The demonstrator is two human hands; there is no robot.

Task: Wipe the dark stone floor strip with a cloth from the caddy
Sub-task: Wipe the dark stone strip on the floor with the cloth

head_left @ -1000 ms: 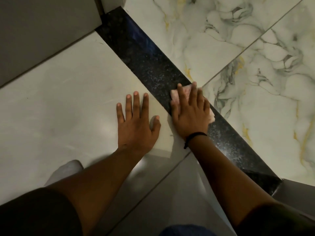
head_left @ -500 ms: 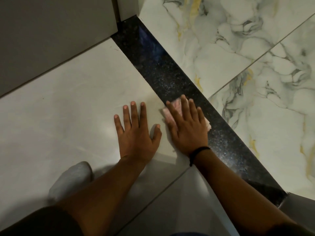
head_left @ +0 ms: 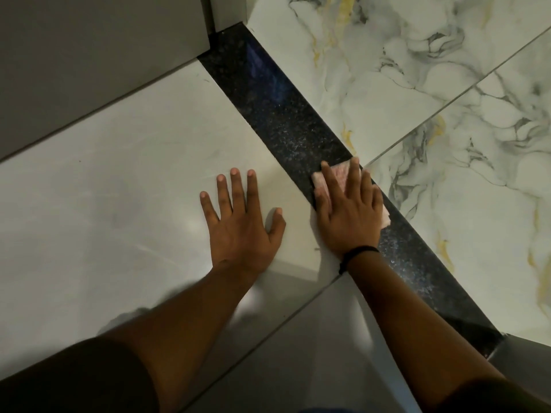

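Observation:
A dark speckled stone floor strip (head_left: pixel 277 114) runs diagonally from the top centre to the lower right. My right hand (head_left: pixel 348 216), with a black band on its wrist, lies flat on a pale pink cloth (head_left: pixel 338 174) and presses it onto the middle of the strip. The cloth shows between the fingers and at the hand's right edge. My left hand (head_left: pixel 241 225) rests flat, fingers spread, on the plain pale tile (head_left: pixel 119 189) just left of the strip. The caddy is out of view.
Veined white marble tiles (head_left: pixel 417 84) with grey and yellow streaks lie right of the strip. A grey wall or door face (head_left: pixel 89 55) stands at the upper left. A grey frame corner (head_left: pixel 524 356) meets the strip's lower end.
My right hand has slid the cloth along and back across the strip, so it now sits squarely on the dark stone again. My left hand has stayed planted on the pale tile.

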